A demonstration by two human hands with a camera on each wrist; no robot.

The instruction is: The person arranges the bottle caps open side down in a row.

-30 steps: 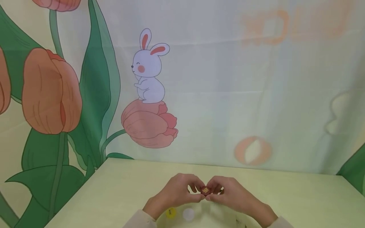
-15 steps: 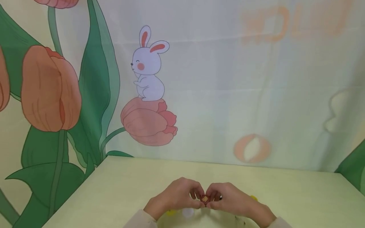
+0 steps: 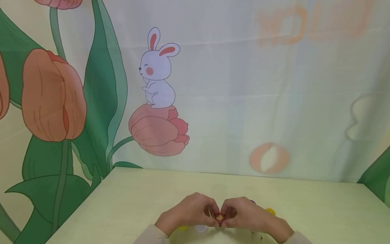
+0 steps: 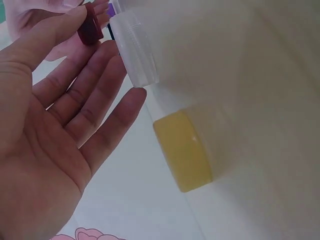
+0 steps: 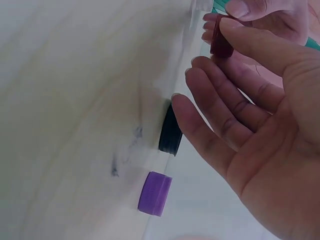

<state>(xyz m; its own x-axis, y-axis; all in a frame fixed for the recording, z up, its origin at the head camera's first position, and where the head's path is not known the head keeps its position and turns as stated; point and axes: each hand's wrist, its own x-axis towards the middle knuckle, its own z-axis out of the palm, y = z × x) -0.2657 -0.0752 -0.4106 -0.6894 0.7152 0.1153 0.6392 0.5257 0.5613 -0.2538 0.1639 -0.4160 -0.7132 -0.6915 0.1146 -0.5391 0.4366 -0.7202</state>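
Two hands (image 3: 195, 210) (image 3: 245, 213) in fingertip pinch on red cap (image 3: 220, 218)

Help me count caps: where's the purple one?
The right wrist picture shows the purple cap left of the right hand, nearest the black cap.

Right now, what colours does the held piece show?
The piece is dark red with yellow markings; best: head view.

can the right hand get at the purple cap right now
Probably yes: nothing visible covers the purple cap near the right hand, though that hand would likely need to release the dark red piece, which the left hand also pinches.
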